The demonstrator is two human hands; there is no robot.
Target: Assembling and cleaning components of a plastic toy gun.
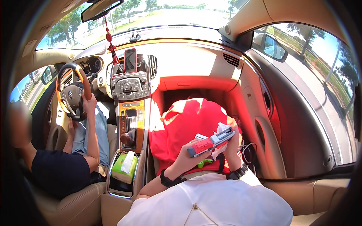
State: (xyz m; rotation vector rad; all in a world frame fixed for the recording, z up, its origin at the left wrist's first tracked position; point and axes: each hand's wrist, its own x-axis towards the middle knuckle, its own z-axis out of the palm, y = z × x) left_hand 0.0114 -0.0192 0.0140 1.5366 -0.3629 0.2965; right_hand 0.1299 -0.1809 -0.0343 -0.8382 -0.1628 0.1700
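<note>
My left hand [188,157] is closed around a red and grey oblong object [204,144] with dark ends; its exact kind I cannot make out. The object is held tilted above my lap, its far end up to the right. My right hand [232,151] is curled at that far end, with a crumpled white tissue [217,151] between its fingers and the object. A bright red cloth or bag [192,116] covers my lap beneath both hands. A small bright green thing [204,163] lies just under my left hand.
To the left, a person [60,169] sits with a hand on the steering wheel [73,94]. A green tissue pack [124,167] stands in the console behind the gear lever [128,137]. A phone [130,61] is mounted on the dashboard. The door [301,124] is at my right, near a white cable [247,147].
</note>
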